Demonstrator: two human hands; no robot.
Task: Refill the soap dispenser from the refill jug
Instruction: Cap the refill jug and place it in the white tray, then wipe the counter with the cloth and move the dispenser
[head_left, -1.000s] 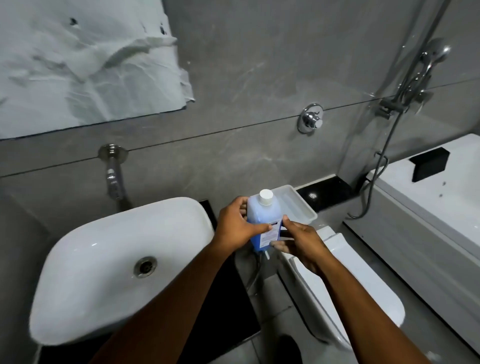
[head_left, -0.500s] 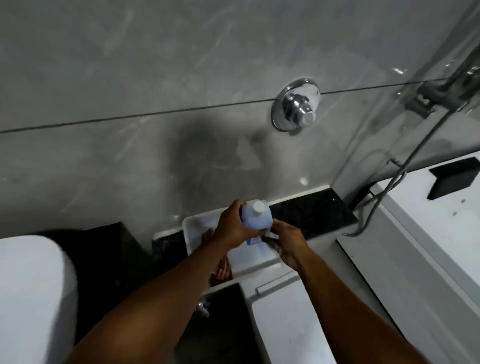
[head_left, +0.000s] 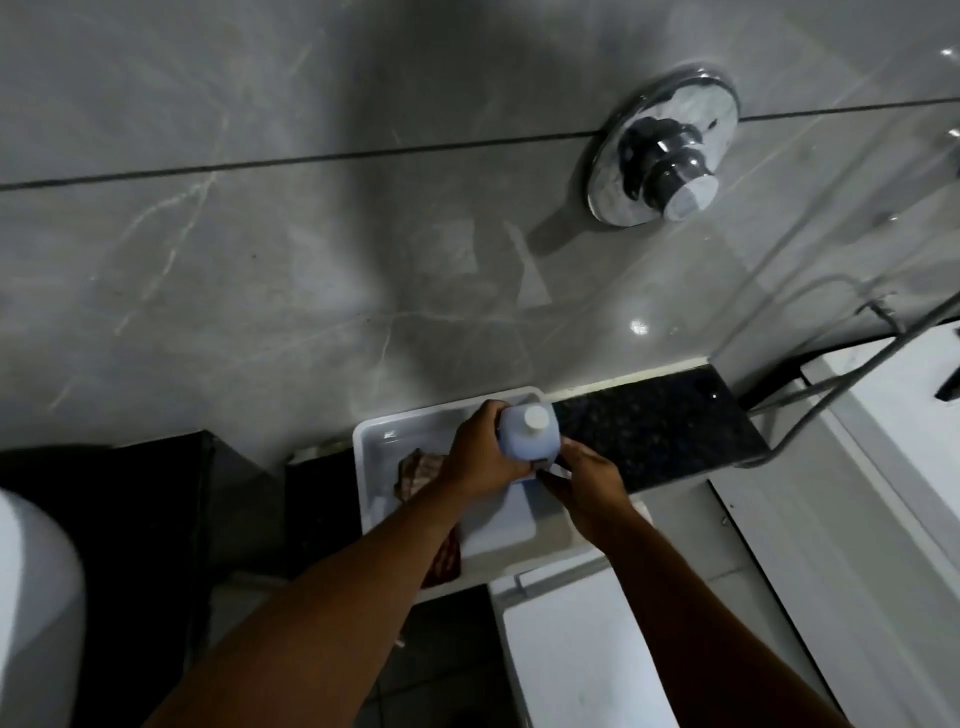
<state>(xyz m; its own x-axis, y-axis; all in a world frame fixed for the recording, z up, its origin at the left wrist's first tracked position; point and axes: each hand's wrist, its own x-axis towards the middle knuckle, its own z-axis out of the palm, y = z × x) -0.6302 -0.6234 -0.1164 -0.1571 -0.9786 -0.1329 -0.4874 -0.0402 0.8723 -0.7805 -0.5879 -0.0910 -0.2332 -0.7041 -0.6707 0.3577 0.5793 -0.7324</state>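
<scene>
A blue refill jug with a white screw cap stands upright over the white tray on the ledge behind the toilet. My left hand wraps around the jug's left side. My right hand holds its lower right side by the label. The cap is on. No soap dispenser is in view.
A reddish-brown cloth lies in the tray under my left forearm. The black granite ledge runs to the right. A chrome flush button sits on the grey wall. The white toilet cistern is below, the basin at left, the bathtub at right.
The view has moved closer and to the right, away from the basin. Both hands have carried the jug from in front of the tray to over it, lower toward its floor.
</scene>
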